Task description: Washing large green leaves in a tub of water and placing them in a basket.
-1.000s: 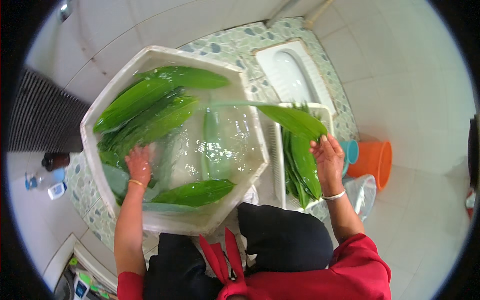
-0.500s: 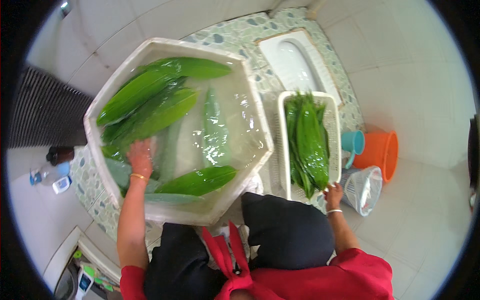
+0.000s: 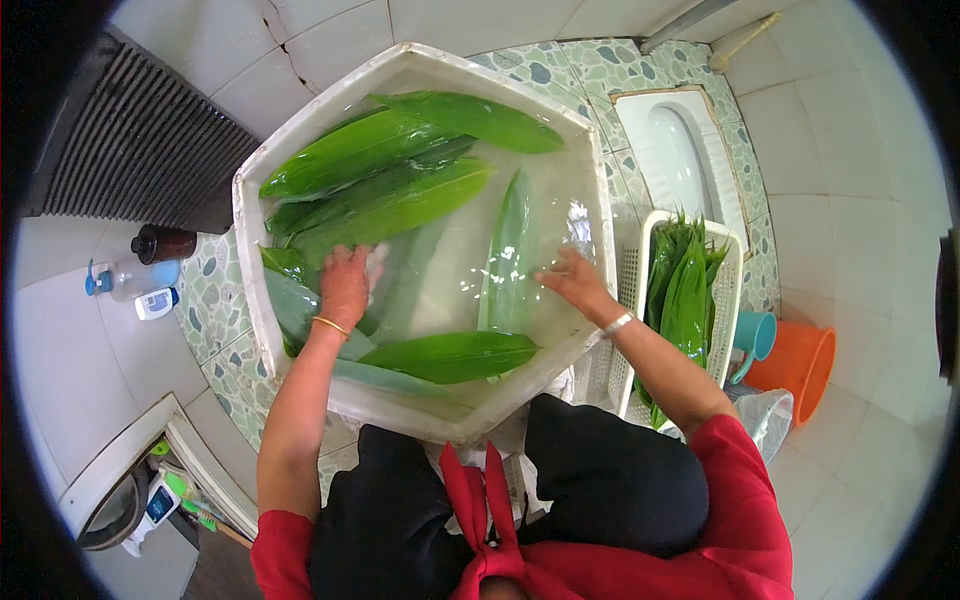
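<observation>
A large white foam tub [image 3: 603,180] of water stands in front of me, with long green leaves [image 3: 390,205] piled along its left side. My left hand [image 3: 346,285] lies in the water at the near end of that pile, touching leaves; its fingers look stretched out, with the tips blurred by water. Over the tub's right part hovers my right hand [image 3: 577,280], empty, fingers apart. Close to its fingertips floats a single leaf [image 3: 508,255]. Another leaf [image 3: 450,357] floats near the tub's front. More wet leaves [image 3: 687,300] fill a white plastic basket [image 3: 737,270] on the right.
Right of the basket stand a teal dipper [image 3: 755,335], an orange bucket [image 3: 800,365] and a lined waste bin [image 3: 768,415]. A squat toilet [image 3: 680,160] is set in the floor behind. A black ribbed panel [image 3: 145,140] and bottles [image 3: 135,278] are at left.
My right hand has left the basket's near corner and come over the tub's water. The left hand stays among the leaves. The whole view has shifted, so the tub appears further right.
</observation>
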Action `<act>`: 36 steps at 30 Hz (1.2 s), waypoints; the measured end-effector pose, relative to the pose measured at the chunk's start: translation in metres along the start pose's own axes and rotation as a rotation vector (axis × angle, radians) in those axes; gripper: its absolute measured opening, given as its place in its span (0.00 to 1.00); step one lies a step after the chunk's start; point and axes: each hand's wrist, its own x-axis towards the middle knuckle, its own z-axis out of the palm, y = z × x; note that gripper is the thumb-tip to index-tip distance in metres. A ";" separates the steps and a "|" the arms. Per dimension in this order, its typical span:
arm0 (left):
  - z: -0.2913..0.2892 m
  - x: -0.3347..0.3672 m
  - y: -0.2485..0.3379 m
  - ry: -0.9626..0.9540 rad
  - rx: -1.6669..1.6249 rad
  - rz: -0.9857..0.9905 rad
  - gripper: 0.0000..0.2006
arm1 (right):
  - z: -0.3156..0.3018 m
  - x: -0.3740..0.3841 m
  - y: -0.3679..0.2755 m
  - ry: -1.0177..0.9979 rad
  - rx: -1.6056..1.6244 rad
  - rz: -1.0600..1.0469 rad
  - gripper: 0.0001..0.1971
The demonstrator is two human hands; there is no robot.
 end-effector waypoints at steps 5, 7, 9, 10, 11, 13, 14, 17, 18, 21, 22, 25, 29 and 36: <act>-0.006 0.000 0.007 0.011 -0.062 -0.005 0.15 | 0.020 0.027 -0.031 -0.092 0.186 0.281 0.19; -0.010 -0.001 0.002 0.005 -0.086 -0.013 0.15 | 0.020 0.022 -0.041 -0.164 0.213 0.181 0.13; -0.009 -0.002 -0.004 0.010 -0.111 -0.017 0.15 | 0.016 0.014 -0.059 0.014 0.344 0.024 0.04; -0.006 -0.003 -0.010 0.038 -0.189 -0.023 0.16 | 0.014 0.012 -0.067 0.008 0.342 0.021 0.04; -0.004 -0.004 -0.015 0.068 -0.266 -0.028 0.16 | 0.012 0.010 -0.075 0.077 0.286 -0.137 0.04; -0.011 -0.004 -0.010 0.068 -0.436 -0.052 0.16 | 0.005 0.009 -0.091 0.186 0.144 -0.409 0.05; -0.015 -0.005 -0.007 0.064 -0.602 -0.078 0.16 | 0.006 0.010 -0.100 0.188 0.144 -0.413 0.05; -0.022 -0.013 -0.002 0.031 -1.029 -0.284 0.16 | 0.033 -0.001 -0.138 0.244 -0.143 -0.693 0.11; -0.026 -0.019 0.000 0.033 -1.021 -0.288 0.16 | 0.053 -0.014 -0.154 0.054 -0.069 -0.714 0.15; -0.045 -0.027 0.013 -0.016 -1.310 -0.400 0.14 | 0.070 -0.027 -0.150 -0.242 -0.034 -0.743 0.23; -0.046 -0.031 0.010 -0.010 -1.301 -0.403 0.14 | 0.076 -0.024 -0.143 -0.357 -0.072 -0.747 0.26; -0.054 -0.038 0.011 -0.146 -1.334 -0.376 0.14 | 0.046 0.014 -0.083 -0.082 -0.255 -0.658 0.28; -0.067 -0.044 0.002 -0.260 -1.214 -0.297 0.13 | 0.055 0.021 -0.047 0.020 -0.084 -0.246 0.23; -0.082 -0.021 0.040 -0.172 -1.358 -0.229 0.13 | 0.092 0.016 -0.037 -0.556 0.157 0.147 0.25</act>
